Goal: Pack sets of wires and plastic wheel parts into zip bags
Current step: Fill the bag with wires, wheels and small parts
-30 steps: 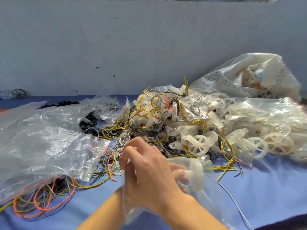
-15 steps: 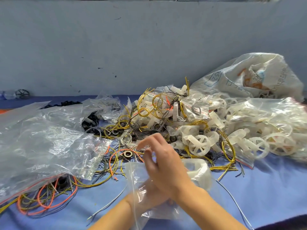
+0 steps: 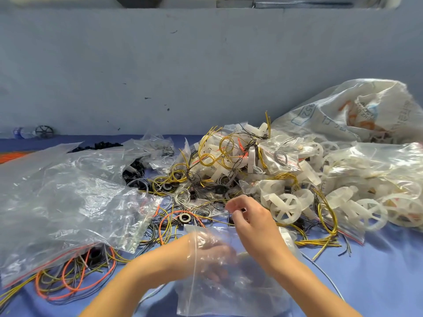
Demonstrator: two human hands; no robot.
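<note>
The clear zip bag sits low on the blue table, draped over the left hand, whose grip is too blurred to tell. The right hand curls over loose wires, its grip also unclear, with white wheels just beside it.

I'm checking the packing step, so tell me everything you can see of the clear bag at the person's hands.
The clear bag is thin, transparent, crinkled plastic with glossy highlights, at bottom centre over the blue surface. Its upper edge drapes across the left hand, which shows through the film, blurred, so the grip is unreadable. The right hand sits above its top edge, the wrist crossing in front of it. Contents cannot be made out.
</note>
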